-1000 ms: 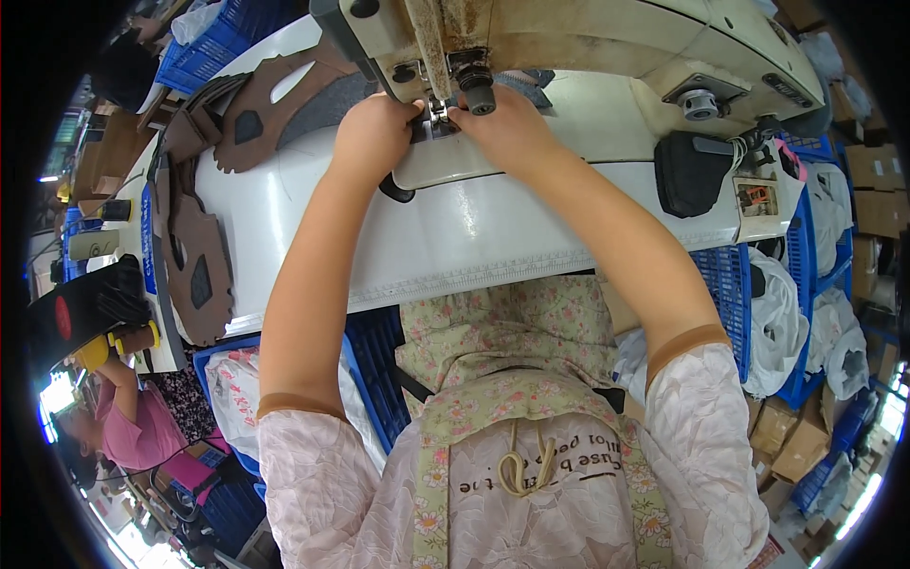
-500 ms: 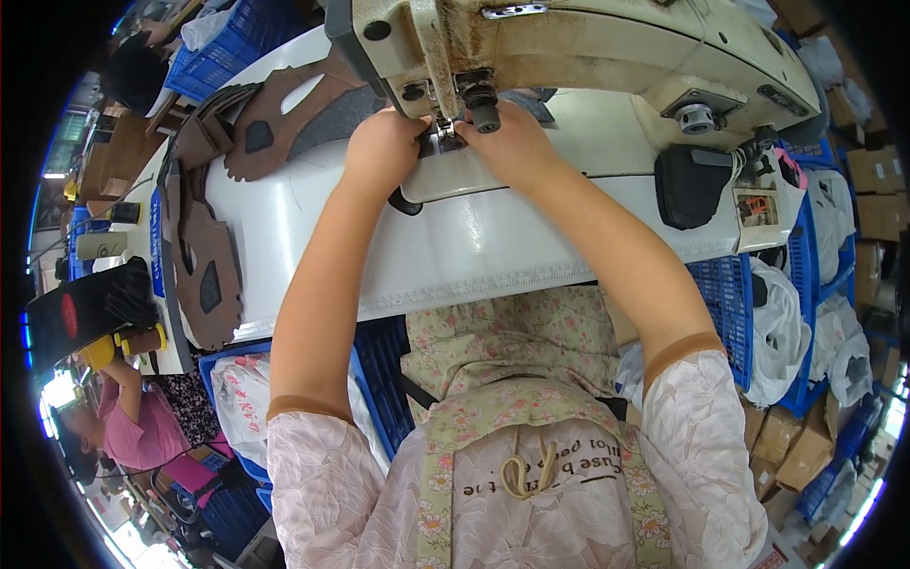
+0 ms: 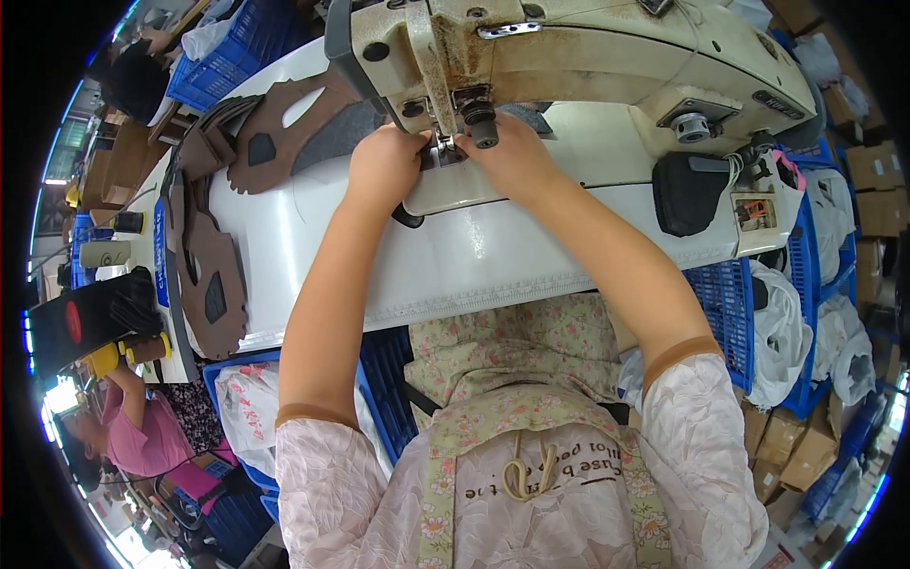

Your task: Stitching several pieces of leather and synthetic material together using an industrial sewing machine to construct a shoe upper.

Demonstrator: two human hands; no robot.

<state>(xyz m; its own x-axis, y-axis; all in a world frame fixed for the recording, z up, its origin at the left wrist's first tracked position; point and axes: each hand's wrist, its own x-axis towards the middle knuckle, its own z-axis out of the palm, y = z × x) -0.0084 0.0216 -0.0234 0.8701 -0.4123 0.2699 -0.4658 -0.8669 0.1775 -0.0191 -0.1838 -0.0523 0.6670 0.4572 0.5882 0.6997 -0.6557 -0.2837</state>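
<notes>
My left hand point(image 3: 384, 166) and my right hand point(image 3: 512, 156) meet at the needle and presser foot point(image 3: 445, 147) of a cream sewing machine point(image 3: 588, 57). Both press down on a small dark piece point(image 3: 408, 218) lying on the machine bed. Only its edge shows, below my left palm. My fingertips are tucked under the machine head and mostly hidden. Both forearms reach up from the lower edge over the white table point(image 3: 474, 266).
Brown cut shoe-upper pieces point(image 3: 213, 275) lie stacked along the table's left side. A black motor box point(image 3: 687, 194) sits at the right. Blue crates point(image 3: 730, 313) with white bags stand right and below. Another person in pink point(image 3: 142, 441) sits at lower left.
My hands have stayed at the needle, drawing a little closer together. The machine and table have slid lower in the view.
</notes>
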